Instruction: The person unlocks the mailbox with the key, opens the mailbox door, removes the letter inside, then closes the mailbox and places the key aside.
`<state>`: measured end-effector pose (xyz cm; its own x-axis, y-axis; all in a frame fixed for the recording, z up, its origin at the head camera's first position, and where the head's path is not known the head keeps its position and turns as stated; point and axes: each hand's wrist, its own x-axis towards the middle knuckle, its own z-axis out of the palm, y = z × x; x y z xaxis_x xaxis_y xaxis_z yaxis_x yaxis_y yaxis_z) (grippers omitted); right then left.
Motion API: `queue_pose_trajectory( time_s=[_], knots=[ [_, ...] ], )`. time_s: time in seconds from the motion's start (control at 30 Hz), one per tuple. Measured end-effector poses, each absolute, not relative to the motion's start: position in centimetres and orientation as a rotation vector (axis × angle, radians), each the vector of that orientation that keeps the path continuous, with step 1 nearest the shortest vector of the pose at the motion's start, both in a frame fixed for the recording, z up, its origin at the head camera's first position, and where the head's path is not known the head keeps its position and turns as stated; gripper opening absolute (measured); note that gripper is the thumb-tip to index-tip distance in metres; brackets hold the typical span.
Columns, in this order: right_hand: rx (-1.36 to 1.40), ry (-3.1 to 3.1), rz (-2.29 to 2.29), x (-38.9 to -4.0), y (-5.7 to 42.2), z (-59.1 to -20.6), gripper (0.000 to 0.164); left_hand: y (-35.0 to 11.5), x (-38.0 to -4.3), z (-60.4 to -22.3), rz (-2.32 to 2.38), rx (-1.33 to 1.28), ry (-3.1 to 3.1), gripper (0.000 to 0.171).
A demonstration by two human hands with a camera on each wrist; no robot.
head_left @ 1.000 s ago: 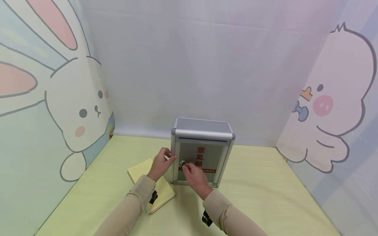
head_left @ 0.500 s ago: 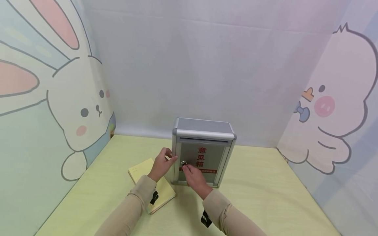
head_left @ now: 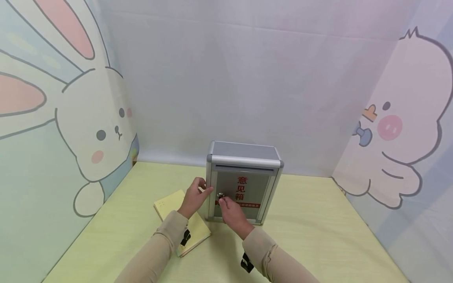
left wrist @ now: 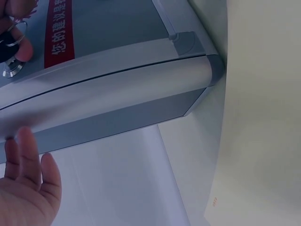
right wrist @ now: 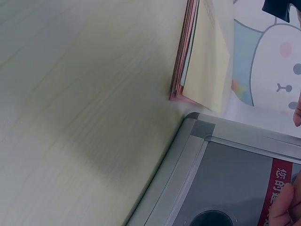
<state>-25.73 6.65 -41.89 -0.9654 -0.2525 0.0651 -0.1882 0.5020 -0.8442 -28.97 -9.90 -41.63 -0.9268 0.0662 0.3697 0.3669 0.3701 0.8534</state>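
A grey metal suggestion box [head_left: 243, 150] with a slot and red lettering stands upright on the table. My right hand [head_left: 234, 216] is at the left side of its front panel, pinching a black-headed key [left wrist: 7, 49] at the silver lock [left wrist: 13, 69]. A thin metal ring shows by the key in the left wrist view. My left hand [head_left: 192, 198] touches the box's left edge, its thumb toward the front. In the left wrist view the left fingers [left wrist: 28, 155] reach up to the side frame, fairly straight.
A yellow-topped stack of paper or booklets [head_left: 199, 228] lies left of the box, partly under the left forearm. The pale yellow table [head_left: 311, 232] extends to the right. Cartoon-printed curtains [head_left: 88, 133] enclose the sides, with a plain white curtain [head_left: 226, 86] behind.
My right fingers have turned slightly at the lock, and more of the red strip's lettering shows beside them. The left hand, box and stack stay put.
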Motion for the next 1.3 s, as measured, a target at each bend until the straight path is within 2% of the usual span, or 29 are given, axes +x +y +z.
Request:
queue_pose_trajectory(
  time_s=[0.6, 1.03, 1.3],
  knots=[
    [-0.357, 2.763, -1.413, -26.15, 6.60, -41.90, 0.040, -9.87, -29.17, -41.72, -1.582, -0.386, -2.351, 0.028],
    [-0.313, 2.566, -1.665, -26.01, 6.32, -42.16, 0.033, -9.75, -28.90, -41.70, -1.614, -0.359, -2.362, 0.025],
    [-0.164, 2.474, -1.750, -26.12, 6.17, -42.12, 0.035, -9.67, -28.89, -41.54, -1.601, -0.345, -2.363, 0.025]
  ],
)
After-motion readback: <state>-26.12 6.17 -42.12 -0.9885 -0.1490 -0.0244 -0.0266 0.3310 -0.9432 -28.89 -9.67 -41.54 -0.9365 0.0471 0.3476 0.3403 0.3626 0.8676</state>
